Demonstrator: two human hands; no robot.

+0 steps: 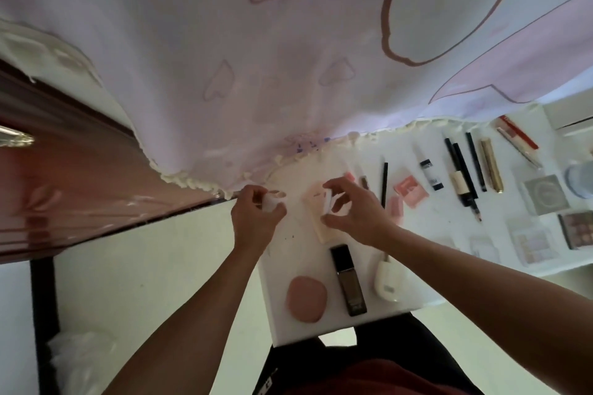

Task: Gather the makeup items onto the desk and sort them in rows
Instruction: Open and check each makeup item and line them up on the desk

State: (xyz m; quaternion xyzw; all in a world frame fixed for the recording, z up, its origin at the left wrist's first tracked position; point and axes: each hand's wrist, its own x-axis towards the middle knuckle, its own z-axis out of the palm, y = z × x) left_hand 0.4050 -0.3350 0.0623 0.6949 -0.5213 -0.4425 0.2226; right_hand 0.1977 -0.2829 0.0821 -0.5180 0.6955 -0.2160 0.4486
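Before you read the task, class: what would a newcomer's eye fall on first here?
First the pale pink cloth with flower and heart outlines, draped over the upper half. Below it, at the centre, the left hand grips a small white item and the right hand pinches a white piece over the white desk. Rows of makeup run to the right, with a pink puff and a dark bottle nearest.

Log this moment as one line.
left hand: grips small white item | right hand: pinches white piece | near row: pink puff, dark bottle

Print on white tube point(430, 175) and cream case point(386, 279) blurred, nothing readable
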